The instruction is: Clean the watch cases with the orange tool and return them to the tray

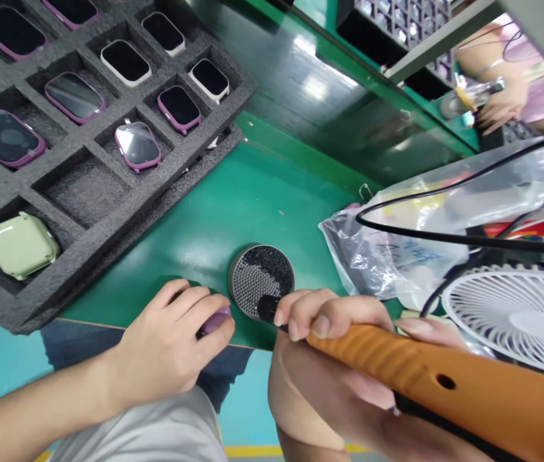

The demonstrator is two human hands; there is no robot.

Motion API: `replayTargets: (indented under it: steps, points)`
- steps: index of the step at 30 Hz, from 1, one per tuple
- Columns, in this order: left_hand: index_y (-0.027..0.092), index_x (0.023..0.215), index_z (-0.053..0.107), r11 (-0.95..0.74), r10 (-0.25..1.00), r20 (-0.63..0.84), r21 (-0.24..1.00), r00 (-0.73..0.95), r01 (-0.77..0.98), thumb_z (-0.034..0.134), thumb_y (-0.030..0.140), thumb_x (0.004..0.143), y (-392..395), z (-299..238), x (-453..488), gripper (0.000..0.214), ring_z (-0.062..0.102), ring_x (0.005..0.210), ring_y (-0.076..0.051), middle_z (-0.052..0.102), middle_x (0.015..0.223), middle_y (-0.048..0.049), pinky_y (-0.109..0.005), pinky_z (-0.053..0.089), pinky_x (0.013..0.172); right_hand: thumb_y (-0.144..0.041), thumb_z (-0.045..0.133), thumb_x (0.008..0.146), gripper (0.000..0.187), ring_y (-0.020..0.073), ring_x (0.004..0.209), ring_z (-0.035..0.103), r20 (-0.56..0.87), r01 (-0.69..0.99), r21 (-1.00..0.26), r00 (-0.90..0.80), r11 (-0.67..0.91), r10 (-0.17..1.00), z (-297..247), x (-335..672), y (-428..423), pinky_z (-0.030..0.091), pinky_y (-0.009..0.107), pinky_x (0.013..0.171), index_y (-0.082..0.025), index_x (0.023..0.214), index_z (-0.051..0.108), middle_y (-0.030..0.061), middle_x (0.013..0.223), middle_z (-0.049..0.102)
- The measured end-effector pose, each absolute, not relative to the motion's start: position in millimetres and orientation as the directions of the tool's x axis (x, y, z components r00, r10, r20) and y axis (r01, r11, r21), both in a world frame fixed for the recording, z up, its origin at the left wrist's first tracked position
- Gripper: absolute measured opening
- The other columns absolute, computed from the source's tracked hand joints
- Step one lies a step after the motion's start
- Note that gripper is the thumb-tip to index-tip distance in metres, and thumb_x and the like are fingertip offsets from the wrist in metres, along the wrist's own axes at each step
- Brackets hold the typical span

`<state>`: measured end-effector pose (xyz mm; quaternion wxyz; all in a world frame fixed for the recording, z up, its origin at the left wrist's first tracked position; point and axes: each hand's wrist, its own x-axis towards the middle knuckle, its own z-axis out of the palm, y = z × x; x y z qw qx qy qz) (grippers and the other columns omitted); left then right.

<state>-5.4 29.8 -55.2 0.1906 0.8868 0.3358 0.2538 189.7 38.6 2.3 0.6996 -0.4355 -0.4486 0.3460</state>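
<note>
Left fingers (195,305): I see them closed around a purple watch (215,319).
Right fingers (310,314): gripping my orange screwdriver (445,378), beside the round dish (261,279).

Green workbench (253,192), glossy overhead glare

Assembly workshop: green workbench (233,212), foam tray (108,212) of smartwatches (138,145).

Bright, even light comes from overhead. White glare patches sit on the dark green surface (315,83), and 1 tilted watch screen (137,142) mirrors white. The plastic bag (397,250) glints. The orange handle (397,359) in the right hand (310,372) is blurred, close to the lens. The left hand (176,346) shades its purple watch (215,321). Straight lines bend toward the edges.
</note>
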Motion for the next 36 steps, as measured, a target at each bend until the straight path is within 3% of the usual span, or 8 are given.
replayTargets:
  steps: [10, 14, 16, 18, 20, 23, 30, 36]
  points:
    - [0.021, 0.120, 0.075, -0.687, 0.702, 0.290, 0.517, 0.650, 0.510, 0.067, 0.016, 0.098, 31.7, -53.5, -5.3, 0.024, 0.064, 0.115, -0.028, 0.073, 0.139, -0.0082, -0.049, 0.048, 0.102, -0.078, 0.042, 0.104, 0.058, 0.0182, 0.067, 0.060, 0.339, -0.059, -0.925, 0.311, 0.374, 0.888, 7.8, 189.6, 37.5, 0.055, 0.041, 0.059, -0.032, 0.125, 0.070, -0.0005, 0.087, 0.066]
    - [0.022, 0.123, 0.074, -0.658, 0.742, 0.298, 0.492, 0.600, 0.570, 0.070, 0.035, 0.106, 30.3, -53.0, -2.3, 0.022, 0.064, 0.112, -0.027, 0.075, 0.129, -0.0084, -0.048, 0.047, 0.101, -0.056, 0.044, 0.109, 0.036, 0.0190, 0.066, 0.059, 0.311, -0.004, -0.943, 0.345, 0.333, 0.885, 15.7, 195.3, 24.8, 0.055, 0.044, 0.061, -0.035, 0.128, 0.066, -0.0015, 0.088, 0.063]
    - [0.019, 0.125, 0.073, -0.656, 0.744, 0.294, 0.492, 0.600, 0.572, 0.066, 0.041, 0.109, 30.5, -51.6, -2.4, 0.027, 0.063, 0.121, -0.029, 0.073, 0.137, -0.0103, -0.049, 0.046, 0.104, -0.051, 0.041, 0.110, 0.033, 0.0202, 0.065, 0.060, 0.306, 0.004, -0.947, 0.318, 0.321, 0.897, 12.9, 203.5, 17.8, 0.056, 0.046, 0.061, -0.038, 0.130, 0.064, -0.0021, 0.086, 0.060]
    - [0.017, 0.128, 0.072, -0.675, 0.714, 0.278, 0.514, 0.642, 0.528, 0.059, 0.032, 0.110, 31.4, -50.7, -4.3, 0.027, 0.060, 0.132, -0.032, 0.067, 0.152, -0.0112, -0.052, 0.043, 0.110, -0.050, 0.051, 0.106, 0.028, 0.0215, 0.065, 0.061, 0.329, -0.001, -0.942, 0.205, 0.337, 0.922, 4.5, 213.4, 11.7, 0.058, 0.047, 0.060, -0.042, 0.130, 0.063, -0.0025, 0.084, 0.060]
    - [0.015, 0.130, 0.071, -0.691, 0.688, 0.281, 0.537, 0.669, 0.484, 0.053, 0.019, 0.106, 32.5, -51.2, -7.1, 0.031, 0.059, 0.135, -0.032, 0.065, 0.155, -0.0113, -0.053, 0.041, 0.112, -0.055, 0.054, 0.103, 0.029, 0.0212, 0.063, 0.060, 0.361, -0.029, -0.930, 0.110, 0.366, 0.926, -6.6, 222.4, 6.6, 0.057, 0.046, 0.058, -0.039, 0.125, 0.065, -0.0021, 0.081, 0.058]
    - [0.015, 0.130, 0.072, -0.700, 0.683, 0.327, 0.547, 0.653, 0.459, 0.050, 0.010, 0.101, 33.2, -53.8, -10.0, 0.036, 0.062, 0.127, -0.031, 0.071, 0.144, -0.0115, -0.051, 0.044, 0.111, -0.065, 0.039, 0.106, 0.044, 0.0205, 0.062, 0.058, 0.326, -0.062, -0.942, 0.077, 0.330, 0.942, -20.7, 233.6, 0.4, 0.058, 0.046, 0.057, -0.031, 0.108, 0.068, -0.0009, 0.075, 0.052]
    - [0.012, 0.135, 0.071, -0.688, 0.699, 0.308, 0.534, 0.645, 0.491, 0.055, 0.012, 0.100, 31.3, -53.6, -8.7, 0.038, 0.062, 0.124, -0.032, 0.070, 0.140, -0.0144, -0.050, 0.047, 0.109, -0.070, 0.047, 0.100, 0.045, 0.0206, 0.055, 0.055, 0.281, -0.073, -0.958, -0.029, 0.279, 0.959, -33.9, 255.6, 1.2, 0.058, 0.048, 0.055, -0.030, 0.088, 0.064, -0.0022, 0.066, 0.046]
    - [0.012, 0.134, 0.071, -0.715, 0.688, 0.319, 0.456, 0.652, 0.531, 0.061, 0.022, 0.105, 31.1, -53.6, -4.3, 0.031, 0.060, 0.099, -0.027, 0.073, 0.133, -0.0110, -0.048, 0.047, 0.095, -0.069, 0.043, 0.102, 0.045, 0.0219, 0.052, 0.055, 0.298, -0.038, -0.954, -0.032, 0.296, 0.954, -31.9, 252.2, 1.8, 0.057, 0.047, 0.051, -0.031, 0.089, 0.065, -0.0019, 0.063, 0.047]
